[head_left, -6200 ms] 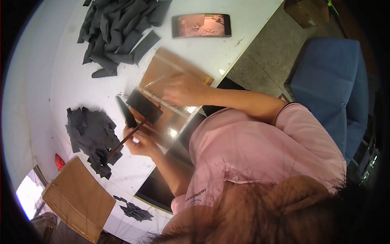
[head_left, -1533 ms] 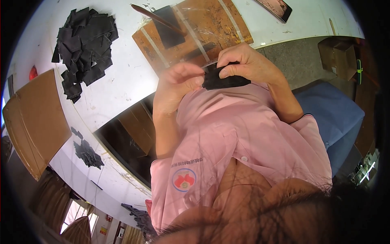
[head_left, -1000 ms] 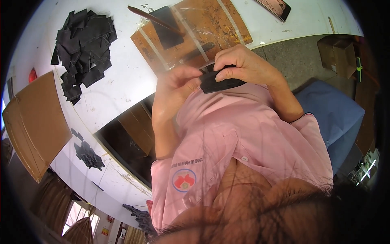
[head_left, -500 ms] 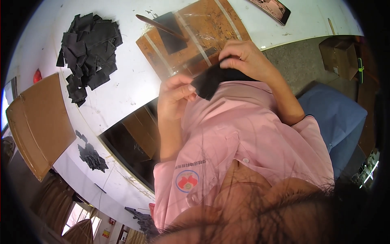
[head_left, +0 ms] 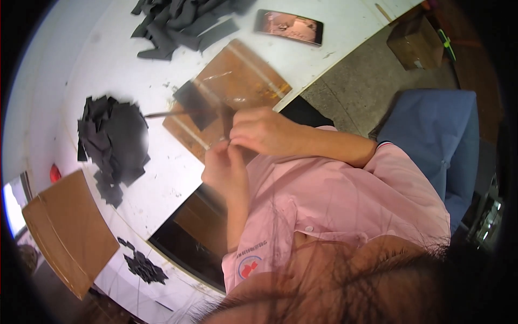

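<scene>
My left hand (head_left: 224,168) and my right hand (head_left: 265,130) meet at the fingertips over the near edge of a worn brown board (head_left: 253,73). Both are closed in a pinch. A dark, blurred bit of black fabric (head_left: 226,120) shows beside the right fingers; most of it is hidden by the hands. On the board lies a flat black rectangular piece (head_left: 190,100), with a thin dark pointed stick (head_left: 164,114) across it, its tip reaching left past the board.
Piles of black pieces (head_left: 110,135), (head_left: 178,24) lie left and beyond on the white table (head_left: 172,186). A phone (head_left: 291,28) rests at the far side. Cardboard (head_left: 70,232) stands left; a cardboard box (head_left: 413,46) and blue cloth (head_left: 431,129) are right.
My hands, apart with the black fabric stretched between them before, have come together. The right hand moved left and down toward the left one. The whole view has shifted, showing more of the far table.
</scene>
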`<action>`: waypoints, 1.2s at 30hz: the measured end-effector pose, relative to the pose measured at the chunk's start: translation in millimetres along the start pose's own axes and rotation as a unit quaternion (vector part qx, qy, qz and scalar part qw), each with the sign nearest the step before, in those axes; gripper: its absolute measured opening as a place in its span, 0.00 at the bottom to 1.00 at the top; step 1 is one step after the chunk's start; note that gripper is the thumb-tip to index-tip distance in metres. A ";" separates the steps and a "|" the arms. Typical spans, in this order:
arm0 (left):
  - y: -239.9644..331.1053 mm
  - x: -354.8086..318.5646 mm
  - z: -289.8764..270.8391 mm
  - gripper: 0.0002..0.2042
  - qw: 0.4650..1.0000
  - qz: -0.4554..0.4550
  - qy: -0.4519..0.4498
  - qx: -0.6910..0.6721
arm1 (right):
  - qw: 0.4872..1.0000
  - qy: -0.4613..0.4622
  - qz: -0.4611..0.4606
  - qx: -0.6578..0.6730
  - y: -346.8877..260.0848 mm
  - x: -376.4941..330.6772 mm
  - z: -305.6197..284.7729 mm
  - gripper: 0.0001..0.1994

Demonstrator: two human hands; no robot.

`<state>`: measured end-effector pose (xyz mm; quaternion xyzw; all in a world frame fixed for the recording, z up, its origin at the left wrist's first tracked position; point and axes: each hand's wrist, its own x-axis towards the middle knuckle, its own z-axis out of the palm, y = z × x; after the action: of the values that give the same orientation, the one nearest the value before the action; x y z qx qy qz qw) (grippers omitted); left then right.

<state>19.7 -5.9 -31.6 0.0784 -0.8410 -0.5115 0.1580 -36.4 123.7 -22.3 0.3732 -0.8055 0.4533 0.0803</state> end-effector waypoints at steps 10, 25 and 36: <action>14.1 14.6 -9.7 0.11 0.813 -0.309 -0.036 -0.492 | 0.993 0.035 0.095 0.052 4.4 -2.0 8.1 0.05; 7.1 12.5 6.4 0.07 0.931 -0.163 0.027 -0.326 | 0.758 -0.036 0.353 0.547 13.7 -7.1 10.0 0.07; 39.6 0.1 -18.7 0.09 0.919 -0.157 -0.025 -0.360 | 0.805 -0.042 0.179 0.564 -4.2 9.2 -8.4 0.05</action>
<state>27.3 -3.1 11.4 0.1341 -0.5804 -0.8000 0.0717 -41.9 124.2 -10.3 0.2211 -0.4630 0.8177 -0.2610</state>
